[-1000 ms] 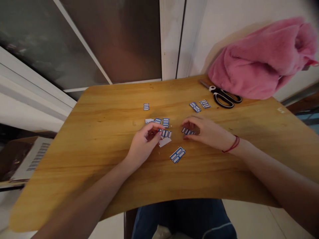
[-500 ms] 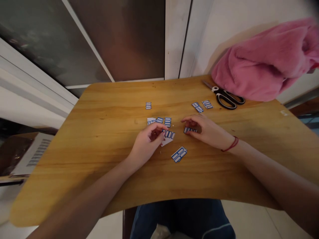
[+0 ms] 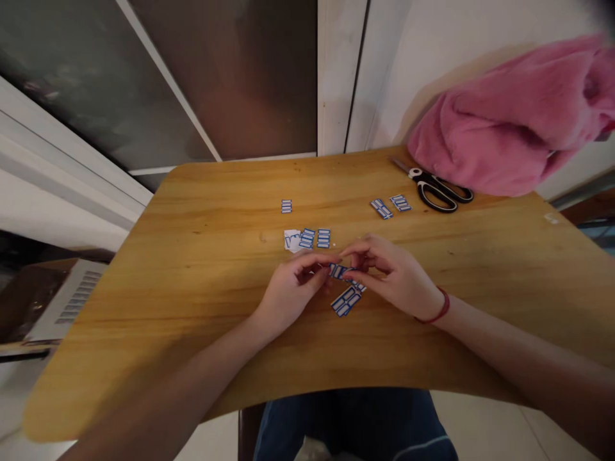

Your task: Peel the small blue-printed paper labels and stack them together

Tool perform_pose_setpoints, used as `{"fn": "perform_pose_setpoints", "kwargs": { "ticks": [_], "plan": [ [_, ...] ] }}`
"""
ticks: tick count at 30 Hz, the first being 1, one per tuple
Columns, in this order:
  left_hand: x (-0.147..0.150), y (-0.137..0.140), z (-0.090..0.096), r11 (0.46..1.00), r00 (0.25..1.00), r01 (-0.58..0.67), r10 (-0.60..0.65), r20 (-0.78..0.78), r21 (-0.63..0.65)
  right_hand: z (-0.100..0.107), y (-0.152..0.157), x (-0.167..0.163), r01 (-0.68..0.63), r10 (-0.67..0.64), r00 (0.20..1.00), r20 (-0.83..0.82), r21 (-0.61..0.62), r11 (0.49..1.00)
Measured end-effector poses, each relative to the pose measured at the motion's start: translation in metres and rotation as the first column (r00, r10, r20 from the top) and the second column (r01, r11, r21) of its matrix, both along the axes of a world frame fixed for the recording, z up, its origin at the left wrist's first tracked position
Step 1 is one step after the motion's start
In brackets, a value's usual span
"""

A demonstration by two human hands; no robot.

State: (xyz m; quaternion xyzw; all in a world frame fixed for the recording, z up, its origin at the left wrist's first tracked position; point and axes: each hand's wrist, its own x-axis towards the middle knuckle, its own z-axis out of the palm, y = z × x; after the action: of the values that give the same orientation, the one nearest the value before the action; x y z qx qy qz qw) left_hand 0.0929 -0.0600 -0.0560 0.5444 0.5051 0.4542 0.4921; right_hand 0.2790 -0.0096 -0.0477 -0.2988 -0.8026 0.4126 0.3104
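A small strip of white labels with blue borders (image 3: 338, 271) spans the gap between my two hands. My left hand (image 3: 294, 288) pinches its left end between thumb and fingers. At the other end my right hand (image 3: 391, 272), with a red cord on the wrist, closes thumb and fingers on it; those fingertips partly cover the strip. Just below lies a small pile of similar label pieces (image 3: 346, 301), its upper end partly under my right hand. Beyond my hands are another label piece (image 3: 323, 238), an overlapping one (image 3: 307, 237) and white paper scraps (image 3: 292, 241).
A single label piece (image 3: 286, 206) lies farther back on the wooden table (image 3: 216, 256). Two more pieces (image 3: 382, 208) (image 3: 400, 203) sit near black-handled scissors (image 3: 437, 191). Pink plush fabric (image 3: 504, 121) rests at the back right corner, against the wall.
My right hand has moved left and toward me, bringing the label piece from under its fingers to my left hand. My left hand has shifted slightly right and down, uncovering the paper scraps.
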Motion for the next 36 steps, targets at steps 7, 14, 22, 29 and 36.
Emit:
{"fn": "perform_pose_setpoints", "kwargs": {
  "ticks": [7, 14, 22, 29, 36],
  "plan": [
    [0.005, -0.004, 0.002, 0.98, 0.982, 0.088, -0.054, 0.183, -0.179, -0.006, -0.003, -0.005, 0.066, -0.077, 0.995, -0.057, -0.182, 0.981],
    [0.002, -0.003, -0.001, 0.966, 0.962, 0.081, -0.012, 0.272, -0.245, -0.009, 0.005, -0.006, 0.099, -0.157, 0.974, -0.161, -0.317, 0.943],
    [0.008, 0.001, -0.001, 0.961, 0.957, 0.126, -0.051, 0.286, -0.248, -0.009, -0.003, -0.011, 0.108, -0.13, 0.989, -0.076, -0.246, 0.963],
    [0.004, 0.002, -0.006, 0.977, 0.961, 0.038, 0.023, 0.277, -0.211, -0.012, -0.005, -0.008, 0.114, -0.115, 0.993, -0.032, -0.021, 0.993],
    [-0.021, 0.024, 0.001, 0.975, 0.946, -0.155, 0.192, -0.26, 0.159, -0.019, -0.001, -0.01, 0.231, -0.237, 0.971, -0.04, -0.109, 0.967]
  ]
}}
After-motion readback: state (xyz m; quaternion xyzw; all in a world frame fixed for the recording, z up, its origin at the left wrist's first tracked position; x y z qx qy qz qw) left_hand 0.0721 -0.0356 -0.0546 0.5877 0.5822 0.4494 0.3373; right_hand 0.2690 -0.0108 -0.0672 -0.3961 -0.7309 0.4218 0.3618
